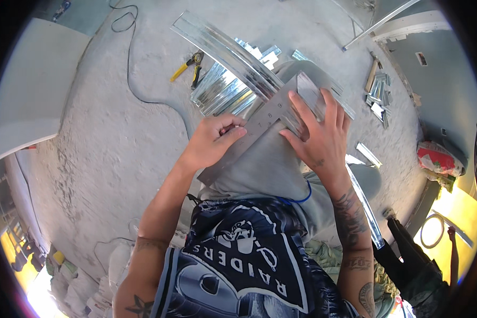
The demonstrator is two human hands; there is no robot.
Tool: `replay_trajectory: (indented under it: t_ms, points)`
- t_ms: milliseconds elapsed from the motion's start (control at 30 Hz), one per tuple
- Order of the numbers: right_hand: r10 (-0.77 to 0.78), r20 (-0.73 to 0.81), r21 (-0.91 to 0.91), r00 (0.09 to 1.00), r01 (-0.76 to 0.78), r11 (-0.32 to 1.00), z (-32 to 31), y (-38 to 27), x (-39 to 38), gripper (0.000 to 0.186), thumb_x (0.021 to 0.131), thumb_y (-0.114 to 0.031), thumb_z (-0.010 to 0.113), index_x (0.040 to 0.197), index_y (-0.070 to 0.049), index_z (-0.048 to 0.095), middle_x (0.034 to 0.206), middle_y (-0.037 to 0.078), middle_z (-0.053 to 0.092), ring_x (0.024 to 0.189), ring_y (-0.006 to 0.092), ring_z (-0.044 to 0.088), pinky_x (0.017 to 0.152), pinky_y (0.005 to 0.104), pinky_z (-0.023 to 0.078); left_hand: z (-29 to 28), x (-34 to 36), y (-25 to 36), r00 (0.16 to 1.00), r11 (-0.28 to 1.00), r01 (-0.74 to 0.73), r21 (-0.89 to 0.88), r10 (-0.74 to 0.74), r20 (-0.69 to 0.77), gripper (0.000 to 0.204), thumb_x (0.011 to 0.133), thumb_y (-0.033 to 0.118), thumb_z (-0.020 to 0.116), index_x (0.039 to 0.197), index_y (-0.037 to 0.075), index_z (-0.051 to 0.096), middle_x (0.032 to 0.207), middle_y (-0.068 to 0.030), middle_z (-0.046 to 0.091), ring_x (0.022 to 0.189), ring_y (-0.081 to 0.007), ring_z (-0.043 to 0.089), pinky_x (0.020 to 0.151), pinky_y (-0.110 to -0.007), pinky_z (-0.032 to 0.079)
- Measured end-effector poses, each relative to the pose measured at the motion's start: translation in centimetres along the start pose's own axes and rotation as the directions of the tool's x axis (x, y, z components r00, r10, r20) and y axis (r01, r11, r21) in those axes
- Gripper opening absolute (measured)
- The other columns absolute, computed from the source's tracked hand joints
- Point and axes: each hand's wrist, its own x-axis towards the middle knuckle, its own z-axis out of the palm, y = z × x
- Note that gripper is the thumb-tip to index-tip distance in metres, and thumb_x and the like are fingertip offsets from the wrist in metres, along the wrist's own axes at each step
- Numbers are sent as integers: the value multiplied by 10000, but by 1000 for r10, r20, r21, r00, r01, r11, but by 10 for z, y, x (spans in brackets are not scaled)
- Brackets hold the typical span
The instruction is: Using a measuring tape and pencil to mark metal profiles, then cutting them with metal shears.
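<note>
On your knee: metal square (259,124) lies flat. Left hand (212,143) curled, fingers pinched on its blade; right hand (320,135) spread, pressing its corner. Keep pressure even. Beyond square: metal strips (222,90), pliers (191,66).

Square (259,123) on knee under both hands; snips (190,66) beyond, left.

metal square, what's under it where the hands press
The metal square lies on a metal channel across the grey-trousered knee. Both hands, left and right, cover parts underneath.
</note>
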Motion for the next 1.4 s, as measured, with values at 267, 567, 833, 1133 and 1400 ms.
replay_trajectory:
  t_ms: [267,567,833,1133,1400]
  points:
    - [-34,-79,116,996,43,992,18,11,-3,693,705,-313,829,1360,-321,602,1354,155,424,1158,352,460,971,471,380,-20,-11,3,973,990,136,-42,-141,-183,339,1034,217,496,959,-37,709,715,-13,596,639,-77,451,596,-249,409]
    - [-11,-106,125,994,25,992,21,12,-2,700,659,-317,843,1325,-333,628,1318,140,457,1120,339,480,939,452,389,-20,-4,38,990,999,-28,-29,23,-140,337,1068,230,466,1062,-24,687,747,-19,559,634,-87,443,613,-236,418]
    - [-20,-93,119,995,31,992,20,14,-2,710,647,-317,847,1322,-327,628,1306,143,465,1124,341,486,930,450,385,11,19,72,938,986,-146,-79,113,-327,163,955,-4,602,1092,-49,680,1036,-154,711,800,-112,615,751,-242,504]
    - [-17,-55,118,998,24,993,16,11,-2,716,678,-270,847,1353,-301,611,1349,175,449,1168,370,476,971,463,384,5,34,67,898,872,-214,440,353,-263,169,854,-18,680,1016,25,700,863,-70,725,700,-93,623,644,-224,486]
    - [-48,-71,88,996,54,995,18,10,-2,685,759,-328,756,1412,-302,552,1350,197,443,1141,370,487,923,458,388,17,57,66,844,812,-357,463,493,-213,163,862,33,667,1021,34,704,835,-95,718,693,-189,679,630,-293,521]
